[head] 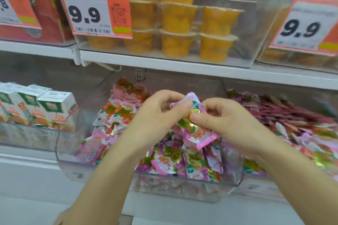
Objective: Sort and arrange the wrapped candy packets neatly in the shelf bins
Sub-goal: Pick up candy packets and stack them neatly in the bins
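Note:
A clear plastic bin on the lower shelf holds a heap of pink, green and gold wrapped candy packets. Above the middle of this heap, both hands grip a small bunch of pink candy packets. My left hand curls its fingers round the bunch's upper end. My right hand pinches the bunch from the right with thumb and fingers. How many packets the bunch has is unclear.
A second bin at the right holds dark red and pink packets. White and green cartons stand in the left bin. On the shelf above, orange fruit cups sit behind 9.9 price tags. The white shelf edge runs below.

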A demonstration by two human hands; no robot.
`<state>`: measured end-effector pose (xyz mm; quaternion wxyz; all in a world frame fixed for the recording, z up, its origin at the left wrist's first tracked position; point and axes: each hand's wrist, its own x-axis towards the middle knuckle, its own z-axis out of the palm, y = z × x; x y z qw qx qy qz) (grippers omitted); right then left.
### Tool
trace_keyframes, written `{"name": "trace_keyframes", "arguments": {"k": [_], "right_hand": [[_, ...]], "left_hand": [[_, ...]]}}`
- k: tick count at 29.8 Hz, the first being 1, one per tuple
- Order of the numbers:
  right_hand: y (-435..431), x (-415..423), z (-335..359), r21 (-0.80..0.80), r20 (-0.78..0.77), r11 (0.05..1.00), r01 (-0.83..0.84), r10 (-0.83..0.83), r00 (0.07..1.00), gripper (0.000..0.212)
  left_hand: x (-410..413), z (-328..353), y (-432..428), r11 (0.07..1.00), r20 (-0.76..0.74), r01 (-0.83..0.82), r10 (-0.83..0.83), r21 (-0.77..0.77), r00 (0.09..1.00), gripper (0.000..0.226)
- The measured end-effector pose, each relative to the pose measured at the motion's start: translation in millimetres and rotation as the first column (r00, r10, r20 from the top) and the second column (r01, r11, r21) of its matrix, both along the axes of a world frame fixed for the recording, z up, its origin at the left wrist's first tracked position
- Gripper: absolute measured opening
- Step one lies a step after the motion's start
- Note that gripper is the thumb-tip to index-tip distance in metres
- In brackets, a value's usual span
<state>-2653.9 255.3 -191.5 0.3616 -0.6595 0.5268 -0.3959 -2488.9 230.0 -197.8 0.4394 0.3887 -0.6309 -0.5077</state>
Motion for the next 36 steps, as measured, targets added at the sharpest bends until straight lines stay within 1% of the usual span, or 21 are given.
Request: {"name": "trace_keyframes", "arguments": {"k": [1, 2, 5, 8, 10, 11, 13, 15, 17, 19, 20, 23, 25, 26, 27, 29, 30, 32, 33, 35, 36], "right_hand": [[6, -8, 0, 0.004, 0.033, 1.0, 0.025, -0.025, 0.999, 0.042], [13, -16, 0, 0.021, 0.074, 0.999, 0.044, -0.046, 0.996, 0.041], [31, -41, 2, 0.108, 0.184, 0.993, 0.054, -0.073, 0.98, 0.034], [45, -68, 0, 0.097, 0.143, 0.988, 0.12, -0.133, 0.981, 0.02], [52, -83, -5, 0.076, 0.113, 0.978, 0.193, -0.2, 0.973, 0.02], [54, -90, -7, 0.08, 0.138, 0.973, 0.217, -0.227, 0.964, 0.02], [55, -107, -15, 0.134, 0.226, 0.954, 0.268, -0.292, 0.929, 0.018], [53, -128, -20, 0.178, 0.274, 0.919, 0.351, -0.389, 0.88, 0.014], [51, -150, -22, 0.219, 0.331, 0.865, 0.451, -0.5, 0.8, 0.007], [49, -170, -24, 0.286, 0.395, 0.818, 0.499, -0.575, 0.716, 0.003], [48, -178, -25, 0.323, 0.404, 0.804, 0.5, -0.595, 0.695, 0.006], [42, -180, -31, 0.404, 0.404, 0.793, 0.457, -0.602, 0.689, 0.016], [33, -172, -35, 0.405, 0.37, 0.785, 0.469, -0.61, 0.701, 0.015], [27, -168, -37, 0.386, 0.319, 0.778, 0.496, -0.617, 0.719, 0.017], [23, -162, -37, 0.362, 0.24, 0.772, 0.523, -0.619, 0.747, 0.025], [16, -154, -40, 0.347, 0.054, 0.756, 0.556, -0.607, 0.793, 0.058], [16, -151, -40, 0.36, 0.013, 0.756, 0.547, -0.591, 0.807, 0.066], [18, -144, -41, 0.354, 0.008, 0.776, 0.522, -0.56, 0.828, 0.068], [19, -139, -43, 0.315, -0.004, 0.793, 0.521, -0.548, 0.837, 0.071], [22, -127, -47, 0.228, -0.088, 0.832, 0.505, -0.499, 0.862, 0.077], [23, -117, -49, 0.191, -0.171, 0.85, 0.491, -0.464, 0.869, 0.075]], "left_hand": [[-12, 0, 2, 0.999, -0.007, 0.02, -0.021, -0.038, 1.0, 0.011], [-22, 1, 4, 0.997, -0.023, 0.041, -0.042, -0.066, 0.999, 0.011], [-51, 0, 6, 0.991, -0.073, 0.097, -0.104, -0.097, 0.992, 0.019], [-80, -5, 9, 0.983, -0.048, 0.131, -0.138, -0.128, 0.989, 0.023], [-97, -8, 12, 0.976, -0.01, 0.15, -0.154, -0.16, 0.988, 0.025], [-105, -11, 13, 0.971, 0.017, 0.149, -0.149, -0.185, 0.989, 0.026], [-117, -15, 13, 0.957, 0.108, 0.12, -0.094, -0.265, 0.99, 0.025], [-124, -19, 10, 0.927, 0.226, 0.064, 0.023, -0.37, 0.974, 0.023], [-128, -22, 5, 0.898, 0.303, 0.029, 0.118, -0.439, 0.946, 0.022], [-130, -26, 1, 0.892, 0.358, 0.03, 0.149, -0.45, 0.922, 0.023], [-131, -28, -1, 0.893, 0.382, 0.034, 0.157, -0.448, 0.91, 0.023], [-133, -32, -3, 0.89, 0.42, 0.04, 0.174, -0.455, 0.891, 0.025], [-134, -33, -5, 0.889, 0.427, 0.039, 0.18, -0.455, 0.886, 0.026], [-134, -34, -5, 0.89, 0.427, 0.036, 0.183, -0.455, 0.885, 0.027], [-134, -34, -5, 0.89, 0.427, 0.033, 0.185, -0.454, 0.885, 0.027], [-133, -34, -4, 0.891, 0.427, 0.03, 0.186, -0.453, 0.885, 0.027], [-132, -35, -4, 0.891, 0.428, 0.033, 0.185, -0.453, 0.885, 0.027], [-131, -35, -4, 0.891, 0.432, 0.04, 0.18, -0.453, 0.884, 0.026], [-130, -35, -5, 0.89, 0.433, 0.041, 0.179, -0.453, 0.883, 0.026], [-130, -36, -5, 0.89, 0.436, 0.043, 0.179, -0.453, 0.882, 0.026], [-130, -36, -5, 0.891, 0.437, 0.043, 0.18, -0.453, 0.881, 0.026]]}}
